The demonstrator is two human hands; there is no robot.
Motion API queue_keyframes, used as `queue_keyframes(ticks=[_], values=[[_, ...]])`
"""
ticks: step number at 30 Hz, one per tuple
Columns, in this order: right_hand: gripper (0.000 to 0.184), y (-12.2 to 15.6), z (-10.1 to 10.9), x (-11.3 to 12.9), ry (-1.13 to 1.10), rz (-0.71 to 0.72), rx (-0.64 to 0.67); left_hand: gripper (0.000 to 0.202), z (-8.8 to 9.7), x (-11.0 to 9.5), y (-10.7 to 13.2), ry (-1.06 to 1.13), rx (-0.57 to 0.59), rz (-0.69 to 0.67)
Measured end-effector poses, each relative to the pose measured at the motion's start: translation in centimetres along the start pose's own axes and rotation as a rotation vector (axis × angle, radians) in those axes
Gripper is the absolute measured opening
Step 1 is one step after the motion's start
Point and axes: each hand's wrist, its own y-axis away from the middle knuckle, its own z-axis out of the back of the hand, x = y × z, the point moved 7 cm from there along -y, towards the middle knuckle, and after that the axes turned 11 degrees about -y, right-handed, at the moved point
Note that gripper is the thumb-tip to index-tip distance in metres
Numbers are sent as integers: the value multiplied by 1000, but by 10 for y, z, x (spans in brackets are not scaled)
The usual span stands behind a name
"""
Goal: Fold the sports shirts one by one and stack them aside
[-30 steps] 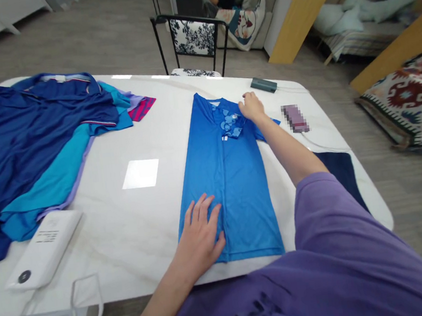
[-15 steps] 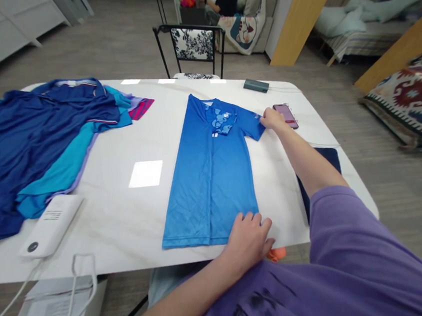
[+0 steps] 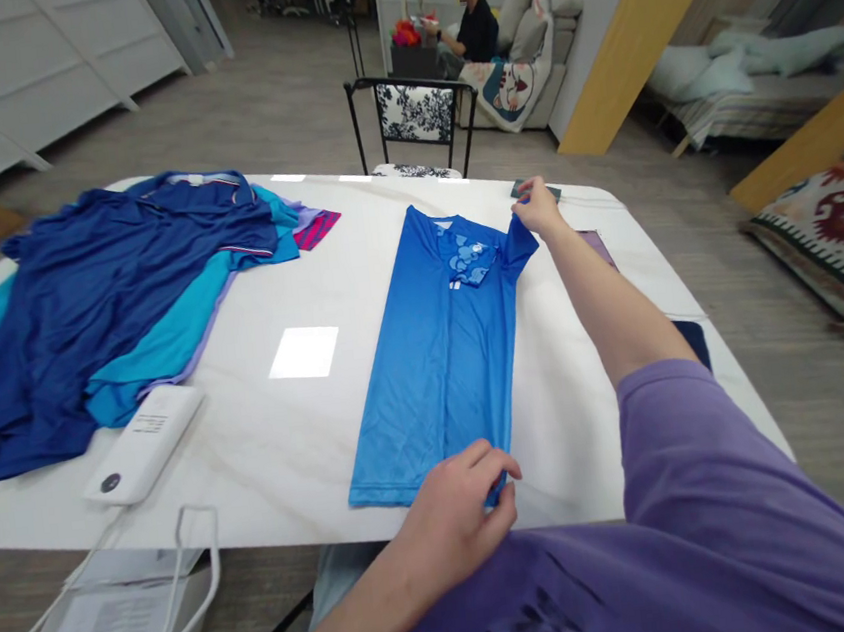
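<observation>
A blue short-sleeved shirt (image 3: 420, 376) lies partly folded on the white table (image 3: 260, 494), its collar end away from me and its hem toward me. A patterned patch of cloth shows near the collar. My right hand (image 3: 541, 211) pinches the sleeve at the far right and holds it up off the table. At the near right corner of the hem, my left hand (image 3: 461, 503) is closed on the shirt's edge, with a bit of blue cloth showing between thumb and fingers.
At the left lies a pile of navy, teal and purple shirts (image 3: 138, 275). A white device (image 3: 145, 446) with a cord sits in front of it. Beyond my right hand are a dark case (image 3: 551, 192) and a phone (image 3: 597, 245). Past the table stand a chair (image 3: 416, 115) and a seated person (image 3: 476, 24).
My right hand has raised the sleeve and moved away from me. My left hand has gone from lying on the hem to gripping its corner. The right edge has lifted and the view has shifted.
</observation>
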Motion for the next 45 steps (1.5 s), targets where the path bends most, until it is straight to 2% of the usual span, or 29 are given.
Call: queue_keyframes(ticks=[3,7,10,12,13,14,16,17,19,21,22,24,26,28,30,32,34,36,38,42,45], values=[[49,-27,-44,44,31,51,59,23,29,17,20,115,-110,44],[40,-45,-123,97,-58,71,138,18,44,49,45,162,-179,147],[56,-39,-183,122,-299,35,298,20,39,78,66,163,-112,284],[68,-30,-206,127,-392,3,385,34,32,94,79,106,-13,359],[69,-26,-210,125,-384,-9,400,39,29,100,83,60,38,383],[67,-22,-210,121,-341,-24,408,39,28,104,84,6,75,395],[54,-13,-205,108,-188,-51,448,24,31,108,80,-117,79,376],[45,-7,-202,101,-104,-47,486,19,35,108,74,-179,41,345],[34,11,-197,90,39,32,564,22,44,106,59,-304,-75,244],[41,34,-195,85,129,185,568,38,47,102,45,-415,-155,118],[49,47,-195,82,156,263,555,50,45,102,40,-463,-157,65],[65,70,-198,77,174,377,541,64,36,105,35,-543,-115,-6],[69,82,-197,69,143,444,534,69,29,110,34,-591,-78,-31],[65,72,-182,57,112,433,432,72,26,112,36,-609,-75,-44],[61,47,-156,36,139,315,266,74,26,113,37,-614,-92,-50],[56,21,-133,11,199,175,194,77,26,113,38,-616,-99,-51],[48,3,-120,-8,228,129,248,82,26,114,38,-621,-101,-49],[38,-8,-115,-17,197,167,319,88,26,116,38,-631,-97,-42],[33,-16,-112,-20,110,206,335,92,24,117,38,-645,-84,-42],[38,-36,-118,-17,-183,127,360,101,20,121,39,-682,-72,-43],[43,-51,-128,-12,-293,56,469,107,19,122,36,-684,-85,-38]])
